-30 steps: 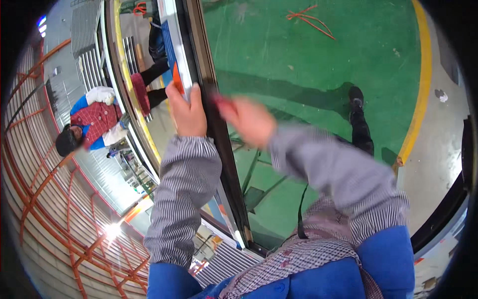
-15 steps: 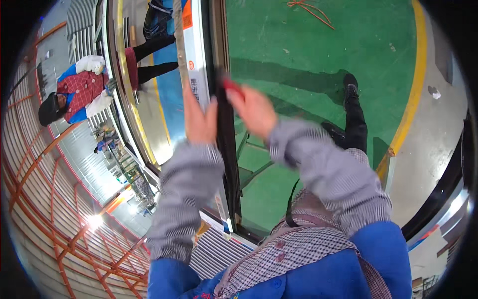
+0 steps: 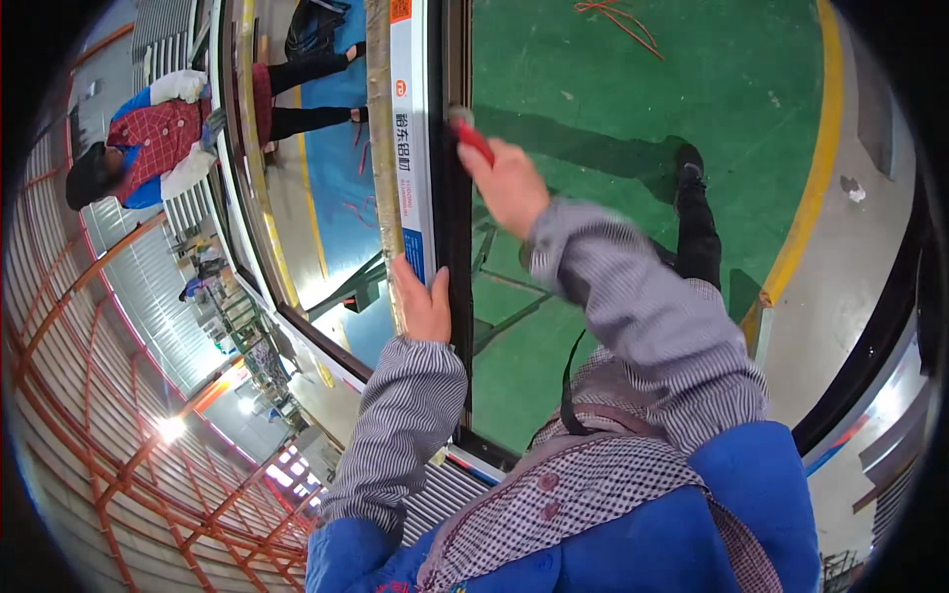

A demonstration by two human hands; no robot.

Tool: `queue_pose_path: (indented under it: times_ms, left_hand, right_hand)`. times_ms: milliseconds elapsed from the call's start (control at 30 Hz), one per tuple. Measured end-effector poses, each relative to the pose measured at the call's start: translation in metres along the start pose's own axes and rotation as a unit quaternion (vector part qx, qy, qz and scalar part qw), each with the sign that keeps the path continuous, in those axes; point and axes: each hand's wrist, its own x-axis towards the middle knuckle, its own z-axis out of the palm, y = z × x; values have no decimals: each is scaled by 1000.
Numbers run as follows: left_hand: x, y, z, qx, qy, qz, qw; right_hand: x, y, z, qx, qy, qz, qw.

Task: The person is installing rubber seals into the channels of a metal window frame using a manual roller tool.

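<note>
My right hand (image 3: 509, 188) is closed round the red handle of a small hand tool (image 3: 474, 143). Its greyish head, slightly blurred, meets the dark inner edge of a long frame (image 3: 454, 217); the head's exact kind is hard to make out. My left hand (image 3: 423, 308) lies on the near part of the same frame, fingers stretched along its film-covered side and thumb spread away. White printed film (image 3: 407, 148) covers the frame's face, and a yellowish strip (image 3: 384, 158) runs beside it.
Green floor (image 3: 633, 99) with a yellow line (image 3: 830, 148) lies to the right, an orange cord (image 3: 623, 25) at its far end. Left, beyond another long frame (image 3: 259, 188), a co-worker (image 3: 163, 148) stands in a red checked apron. Corrugated grey material (image 3: 445, 499) sits below the frame.
My left hand has slid nearer to me along the frame. The right hand, still on the red-handled tool, has shifted slightly, and the frame appears further right in view.
</note>
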Motion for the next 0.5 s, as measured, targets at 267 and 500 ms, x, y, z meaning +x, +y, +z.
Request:
queue_pose_path:
  times_ms: [267,500]
  left_hand:
    - [-4,-3,-1,31,42,-23,998]
    - [-60,-47,3,30,28,-49,998]
  right_hand:
    - [-182,73,68,-58,-234,129,962]
    - [-51,38,23,63,-33,108,992]
